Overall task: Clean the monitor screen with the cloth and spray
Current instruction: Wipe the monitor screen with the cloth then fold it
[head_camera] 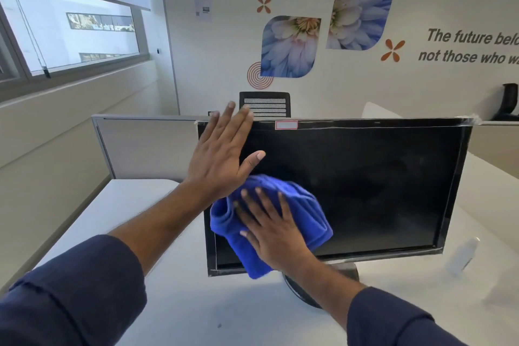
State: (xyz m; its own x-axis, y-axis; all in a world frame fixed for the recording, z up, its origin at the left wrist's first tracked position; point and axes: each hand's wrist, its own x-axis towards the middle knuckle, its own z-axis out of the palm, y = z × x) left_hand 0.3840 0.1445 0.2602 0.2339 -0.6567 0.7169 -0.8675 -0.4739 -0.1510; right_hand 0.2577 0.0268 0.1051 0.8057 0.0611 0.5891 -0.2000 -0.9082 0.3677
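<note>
The black flat-panel monitor [365, 188] stands on the white desk [179, 314], its dark screen blank; the right hand [276, 229], fingers straight and spread, presses the crumpled blue microfibre cloth [306, 213] flat against the screen's lower-left area, about seven o'clock from its centre; the left hand [222, 157], palm open with fingers extended together, rests on the monitor's upper-left corner at eleven o'clock; a clear, blurred spray bottle [463, 257] stands on the desk at four o'clock, beside the monitor's lower-right corner.
</note>
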